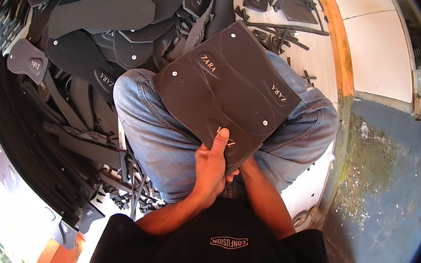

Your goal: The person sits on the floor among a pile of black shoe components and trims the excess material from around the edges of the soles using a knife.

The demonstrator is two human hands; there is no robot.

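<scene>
A black foam sheet (pixel 236 83) lies tilted over my lap, with outlines of shoe soles, raised oval pads, pale lettering and small white dots on it. My left hand (pixel 212 167) grips its near corner, thumb pressed flat on top and the fingers curled beneath. My right hand (pixel 249 169) reaches under the sheet's near edge. Only its wrist side shows there; the fingers are hidden, so whether they hold anything is unclear. My jeans-clad legs (pixel 149 134) are folded beneath the sheet.
Cut black soles (pixel 99 13) and foam offcuts (pixel 79 141) are heaped ahead and to my left. Beside them stands a long row of stacked black sheets (pixel 25 140). Thin scraps (pixel 283 37) litter the pale floor. A wooden edge strip (pixel 337 35) and worn blue-grey floor (pixel 395 160) lie right.
</scene>
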